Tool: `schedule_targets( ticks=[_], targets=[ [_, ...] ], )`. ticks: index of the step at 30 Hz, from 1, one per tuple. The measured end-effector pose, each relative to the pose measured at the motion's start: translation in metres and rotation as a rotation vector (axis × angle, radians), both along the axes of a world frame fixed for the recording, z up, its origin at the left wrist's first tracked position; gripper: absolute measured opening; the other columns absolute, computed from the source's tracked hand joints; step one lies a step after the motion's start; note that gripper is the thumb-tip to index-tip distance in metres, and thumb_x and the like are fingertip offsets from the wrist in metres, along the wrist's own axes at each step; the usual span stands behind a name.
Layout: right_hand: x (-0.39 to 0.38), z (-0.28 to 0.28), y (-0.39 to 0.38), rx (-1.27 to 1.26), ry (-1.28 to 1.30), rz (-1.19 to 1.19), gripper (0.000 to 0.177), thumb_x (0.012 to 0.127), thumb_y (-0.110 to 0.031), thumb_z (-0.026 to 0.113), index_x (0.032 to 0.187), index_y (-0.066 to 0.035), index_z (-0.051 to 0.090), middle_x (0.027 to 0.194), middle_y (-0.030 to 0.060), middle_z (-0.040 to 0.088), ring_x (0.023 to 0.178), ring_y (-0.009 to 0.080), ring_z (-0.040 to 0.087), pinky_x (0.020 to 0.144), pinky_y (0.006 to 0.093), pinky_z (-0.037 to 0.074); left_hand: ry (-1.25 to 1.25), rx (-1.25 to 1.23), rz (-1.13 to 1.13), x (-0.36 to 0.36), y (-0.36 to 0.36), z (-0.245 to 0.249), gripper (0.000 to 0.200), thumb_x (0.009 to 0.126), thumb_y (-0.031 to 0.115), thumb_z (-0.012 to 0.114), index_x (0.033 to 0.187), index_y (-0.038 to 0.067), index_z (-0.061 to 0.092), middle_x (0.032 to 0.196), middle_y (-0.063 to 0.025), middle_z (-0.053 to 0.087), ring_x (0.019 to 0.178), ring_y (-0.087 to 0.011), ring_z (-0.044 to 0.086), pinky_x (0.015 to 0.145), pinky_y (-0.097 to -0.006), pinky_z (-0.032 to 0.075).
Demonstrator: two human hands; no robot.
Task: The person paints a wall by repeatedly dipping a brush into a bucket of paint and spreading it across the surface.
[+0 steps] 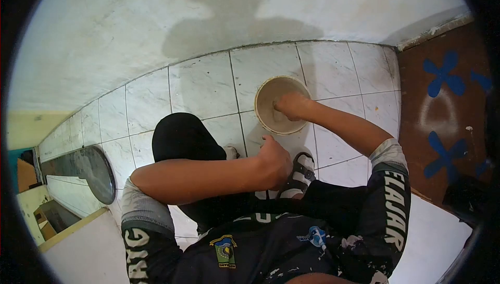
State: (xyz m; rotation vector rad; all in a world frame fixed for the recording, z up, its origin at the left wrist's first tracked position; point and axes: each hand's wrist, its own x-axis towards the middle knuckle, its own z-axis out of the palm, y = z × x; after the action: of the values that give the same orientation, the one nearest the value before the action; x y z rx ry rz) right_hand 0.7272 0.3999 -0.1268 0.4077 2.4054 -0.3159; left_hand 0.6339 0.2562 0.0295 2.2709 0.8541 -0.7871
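A round, off-white bucket point(260, 112) with a stained rim stands on the tiled floor near the wall. My right hand point(293, 106) reaches down inside it, fingers pressed together and pointing at the bottom. Whatever those fingers hold, if anything, is too small or hidden to name. Pale residue coats the bucket's inside. My left hand point(275, 161) is closed in front of my body, above my sandalled foot and apart from the bucket. Its back faces me, its thumb side points toward the bucket, and I see nothing in it.
A stained pale wall point(125, 28) rises beyond the white tiles point(200, 88). At right leans a brown board point(432, 112) with blue petal shapes. A dark, rounded-edged panel point(99, 174) lies at left. My knee point(185, 138) and sandal point(302, 172) are close to the bucket.
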Motion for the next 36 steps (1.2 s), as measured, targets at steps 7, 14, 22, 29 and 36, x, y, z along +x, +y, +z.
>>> schedule_targets(
  ticks=[7,14,22,29,36],
  targets=[
    [0.006,-0.001,0.012,-0.03,-0.025,-0.005,0.033,0.073,-0.008,0.062,0.106,-0.007,0.066,0.094,0.0165,0.069,0.091,0.0326,0.067,0.074,0.0456,0.054,0.025,-0.018,-0.041,0.009,0.004,-0.01,0.028,0.08,0.031,0.065,0.095,0.008,0.072,0.094,-0.0104,0.07,0.088,-0.0285,0.065,0.08,-0.043,0.043],
    [0.032,0.088,0.062,-0.46,-0.01,-0.473,0.024,0.081,-0.018,0.058,0.097,-0.001,0.064,0.072,0.0115,0.067,0.055,0.0216,0.062,0.049,0.035,0.049,0.064,-0.074,-0.079,0.015,0.006,-0.016,0.031,0.085,0.035,0.062,0.092,0.007,0.073,0.093,-0.0117,0.07,0.088,-0.0288,0.066,0.078,-0.0431,0.044],
    [0.097,0.081,0.098,-1.011,0.068,-0.871,0.016,0.086,-0.017,0.056,0.083,-0.001,0.058,0.056,0.0057,0.052,0.036,0.0088,0.037,0.034,0.0258,0.028,0.063,-0.052,-0.071,0.016,0.0,-0.02,0.033,0.086,0.038,0.061,0.094,0.007,0.072,0.094,-0.0112,0.07,0.088,-0.0291,0.066,0.077,-0.0437,0.044],
    [0.135,0.081,0.102,-1.324,0.298,-1.042,0.024,0.086,-0.021,0.059,0.079,0.002,0.057,0.055,0.0102,0.054,0.033,0.0075,0.033,0.029,0.0233,0.022,-0.023,-0.012,-0.11,0.016,-0.006,-0.024,0.034,0.085,0.041,0.062,0.093,0.009,0.071,0.094,-0.0112,0.07,0.089,-0.0294,0.066,0.077,-0.0462,0.045],
    [0.119,0.209,0.103,-1.32,0.88,-1.119,0.019,0.086,-0.017,0.057,0.099,-0.003,0.056,0.057,0.0051,0.047,0.039,0.0083,0.034,0.033,0.0254,0.022,-0.053,-0.084,-0.149,0.018,0.0,-0.03,0.038,0.085,0.039,0.06,0.097,0.003,0.068,0.097,-0.0173,0.068,0.095,-0.0356,0.065,0.079,-0.0533,0.049]
  ],
)
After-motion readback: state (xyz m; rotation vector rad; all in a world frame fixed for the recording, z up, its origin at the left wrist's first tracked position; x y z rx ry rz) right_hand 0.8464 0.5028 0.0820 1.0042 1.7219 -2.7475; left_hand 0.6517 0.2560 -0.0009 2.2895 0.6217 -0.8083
